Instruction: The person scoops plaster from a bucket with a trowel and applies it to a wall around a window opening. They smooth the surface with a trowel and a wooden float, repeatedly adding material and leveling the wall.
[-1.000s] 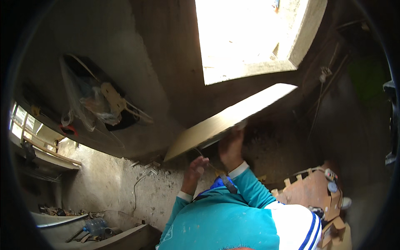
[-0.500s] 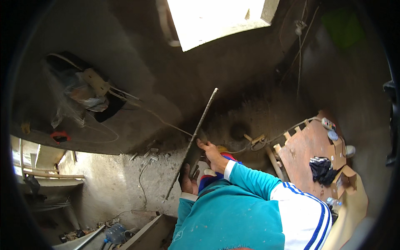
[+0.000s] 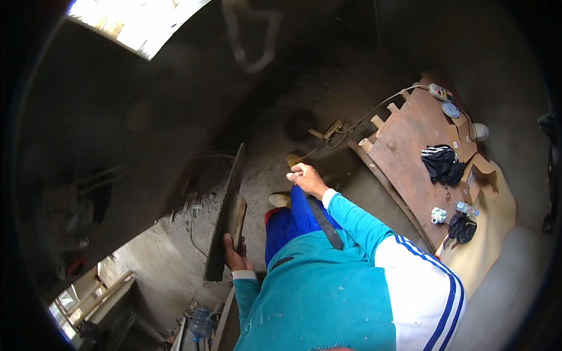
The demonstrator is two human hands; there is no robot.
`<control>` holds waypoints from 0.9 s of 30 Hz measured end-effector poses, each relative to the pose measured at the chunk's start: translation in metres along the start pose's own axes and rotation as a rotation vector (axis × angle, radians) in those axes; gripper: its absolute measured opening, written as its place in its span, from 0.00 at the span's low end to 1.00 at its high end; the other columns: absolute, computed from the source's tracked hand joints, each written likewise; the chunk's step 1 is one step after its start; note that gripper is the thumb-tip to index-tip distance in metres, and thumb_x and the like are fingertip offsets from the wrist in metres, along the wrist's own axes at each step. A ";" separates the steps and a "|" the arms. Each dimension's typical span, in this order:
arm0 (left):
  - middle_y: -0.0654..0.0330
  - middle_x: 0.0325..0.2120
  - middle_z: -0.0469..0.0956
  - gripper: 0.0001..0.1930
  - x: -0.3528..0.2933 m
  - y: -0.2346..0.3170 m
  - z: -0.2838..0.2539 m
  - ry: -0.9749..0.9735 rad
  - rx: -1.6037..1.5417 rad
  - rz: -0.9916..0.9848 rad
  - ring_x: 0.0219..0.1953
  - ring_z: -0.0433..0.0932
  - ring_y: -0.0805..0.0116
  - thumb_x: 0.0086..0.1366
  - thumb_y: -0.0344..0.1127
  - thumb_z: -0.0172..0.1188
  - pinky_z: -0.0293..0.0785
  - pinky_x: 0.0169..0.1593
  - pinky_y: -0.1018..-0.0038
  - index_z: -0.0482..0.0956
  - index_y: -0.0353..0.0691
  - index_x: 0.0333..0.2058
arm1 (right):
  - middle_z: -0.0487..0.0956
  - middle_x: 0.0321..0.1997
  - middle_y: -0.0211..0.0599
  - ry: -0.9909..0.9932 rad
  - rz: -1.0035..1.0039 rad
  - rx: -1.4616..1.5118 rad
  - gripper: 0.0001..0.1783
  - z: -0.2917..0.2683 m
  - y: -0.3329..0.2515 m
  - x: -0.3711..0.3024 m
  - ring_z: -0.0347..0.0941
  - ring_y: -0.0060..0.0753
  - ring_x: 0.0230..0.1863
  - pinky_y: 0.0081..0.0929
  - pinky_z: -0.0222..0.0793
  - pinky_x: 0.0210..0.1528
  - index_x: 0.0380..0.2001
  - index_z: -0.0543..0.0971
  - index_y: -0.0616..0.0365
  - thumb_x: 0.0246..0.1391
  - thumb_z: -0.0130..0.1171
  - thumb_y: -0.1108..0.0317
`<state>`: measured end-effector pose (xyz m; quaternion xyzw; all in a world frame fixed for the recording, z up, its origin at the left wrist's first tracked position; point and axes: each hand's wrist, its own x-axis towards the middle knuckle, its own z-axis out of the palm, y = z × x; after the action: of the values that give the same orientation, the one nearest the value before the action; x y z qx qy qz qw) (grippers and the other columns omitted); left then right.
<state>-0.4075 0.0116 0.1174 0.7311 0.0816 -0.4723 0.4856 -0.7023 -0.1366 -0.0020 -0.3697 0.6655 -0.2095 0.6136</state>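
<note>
One long board (image 3: 226,205), slanting left of the frame's centre, is gripped near its lower end by the left hand (image 3: 235,253), while the right hand (image 3: 307,180) is apart from it, fingers bent, closure unclear: seemingly a one-handed holding step, calling next for steady left-hand support.

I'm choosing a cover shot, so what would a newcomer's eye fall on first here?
Probably the bright teal shirt at bottom centre, then the glaring window at the upper left. Left of centre, a long dark board stands out, gripped near its lower end by the left hand. At the right, a black bundle lies on a big brown panel.
</note>
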 end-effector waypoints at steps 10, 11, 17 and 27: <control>0.63 0.52 0.82 0.33 0.011 -0.002 0.174 -0.351 0.081 -0.115 0.52 0.81 0.68 0.64 0.57 0.72 0.76 0.53 0.72 0.76 0.44 0.60 | 0.83 0.37 0.33 -0.257 0.079 0.339 0.27 -0.065 -0.039 0.019 0.77 0.23 0.34 0.24 0.74 0.34 0.43 0.83 0.59 0.65 0.63 0.41; 0.63 0.52 0.82 0.33 0.013 -0.003 0.192 -0.366 0.070 -0.116 0.52 0.81 0.68 0.65 0.57 0.72 0.75 0.54 0.72 0.75 0.43 0.60 | 0.83 0.36 0.33 -0.293 0.017 0.362 0.30 -0.059 -0.055 0.020 0.76 0.23 0.34 0.23 0.74 0.34 0.42 0.83 0.58 0.65 0.62 0.37; 0.63 0.55 0.80 0.27 -0.011 0.005 0.254 -0.539 -0.022 -0.024 0.54 0.80 0.67 0.67 0.50 0.71 0.75 0.56 0.64 0.76 0.47 0.59 | 0.82 0.45 0.37 0.105 -0.139 0.548 0.37 -0.038 -0.150 0.017 0.77 0.27 0.44 0.28 0.75 0.50 0.51 0.79 0.64 0.55 0.74 0.41; 0.55 0.60 0.78 0.34 -0.005 -0.034 0.241 -0.857 0.329 -0.084 0.59 0.80 0.62 0.74 0.57 0.61 0.77 0.59 0.67 0.71 0.37 0.66 | 0.83 0.33 0.59 0.239 -0.927 -0.280 0.24 -0.154 -0.438 0.136 0.81 0.56 0.33 0.44 0.78 0.39 0.33 0.79 0.67 0.44 0.74 0.56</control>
<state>-0.5773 -0.1588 0.0797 0.5335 -0.1729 -0.7579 0.3334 -0.7452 -0.5445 0.2533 -0.6789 0.5186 -0.4098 0.3198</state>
